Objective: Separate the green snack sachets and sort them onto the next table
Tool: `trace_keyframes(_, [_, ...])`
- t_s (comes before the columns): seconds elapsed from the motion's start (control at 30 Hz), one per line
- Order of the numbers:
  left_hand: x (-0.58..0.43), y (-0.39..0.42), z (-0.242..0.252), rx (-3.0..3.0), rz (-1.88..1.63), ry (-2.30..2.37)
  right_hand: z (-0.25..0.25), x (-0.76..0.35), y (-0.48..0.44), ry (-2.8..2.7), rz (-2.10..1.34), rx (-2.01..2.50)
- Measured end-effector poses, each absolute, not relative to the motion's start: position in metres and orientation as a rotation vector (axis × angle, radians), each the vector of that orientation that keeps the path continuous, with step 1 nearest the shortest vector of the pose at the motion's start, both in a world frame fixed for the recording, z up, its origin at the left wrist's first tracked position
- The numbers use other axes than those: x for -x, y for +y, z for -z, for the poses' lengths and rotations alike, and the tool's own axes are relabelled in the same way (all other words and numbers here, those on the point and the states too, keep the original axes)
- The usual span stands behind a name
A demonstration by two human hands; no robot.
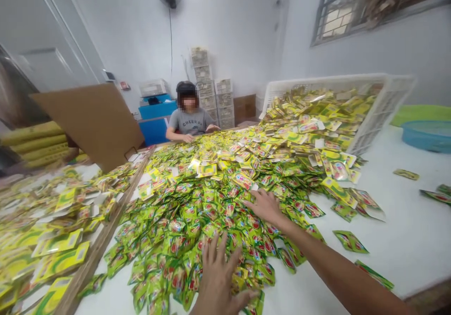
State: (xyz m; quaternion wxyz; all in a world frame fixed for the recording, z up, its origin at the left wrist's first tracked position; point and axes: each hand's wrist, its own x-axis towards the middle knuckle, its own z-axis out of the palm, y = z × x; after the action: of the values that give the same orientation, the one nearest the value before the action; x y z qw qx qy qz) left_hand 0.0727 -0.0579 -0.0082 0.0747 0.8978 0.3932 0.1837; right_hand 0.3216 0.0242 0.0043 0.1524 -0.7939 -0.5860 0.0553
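Spread over the near edge of a heap of small green sachets (183,230), my left hand (221,272) is open, palm down, with its fingers apart. Further forward and to the right, my right hand (266,206) reaches over the sachets with its fingers stretched out. Neither hand visibly grips anything. Just beyond the right hand, yellow flat packs (243,180) lie mixed with the green sachets. A few loose sachets, one a green sachet (350,241), lie on the white table to the right of my right forearm.
A white plastic crate (368,118), tipped toward me, spills yellow packs at the back right. A wooden strip (105,233) divides off more yellow packs (58,244) on the left. Across the table sits a person (192,120). A blue basin (428,136) stands at far right.
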Motion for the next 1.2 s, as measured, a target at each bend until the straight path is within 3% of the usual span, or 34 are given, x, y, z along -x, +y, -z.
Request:
trace_keyframes(0.2, [-0.068, 0.024, -0.021, -2.236, -0.672, 1.590, -0.039, -0.340, 0.047, -1.602, -0.020, 2.110])
trace_keyframes(0.3, [-0.064, 0.044, -0.027, -2.267, -0.577, 1.670, -0.042, -0.329, 0.058, -1.816, 0.055, 2.015])
trace_keyframes(0.5, [-0.085, 0.018, -0.009, -2.642, -0.184, 1.201, -0.010, -0.292, 0.062, -2.340, 0.091, 1.904])
trace_keyframes(0.7, [-0.069, 0.028, 0.005, -2.641, -0.119, 1.512, -0.012, -0.320, 0.064, -2.097, 0.067, 2.254])
trace_keyframes(0.87, [-0.036, 0.036, 0.009, -2.546, -0.094, 1.739, -0.020, -0.342, 0.057, -2.031, -0.074, 2.269])
trace_keyframes(1.07, [-0.016, 0.030, 0.001, -2.541, -0.166, 1.927, -0.019, -0.373, 0.042, -1.881, -0.002, 2.339])
trace_keyframes(1.2, [-0.052, 0.020, -0.015, -2.591, -0.297, 1.705, -0.022, -0.355, 0.037, -1.870, 0.198, 2.212])
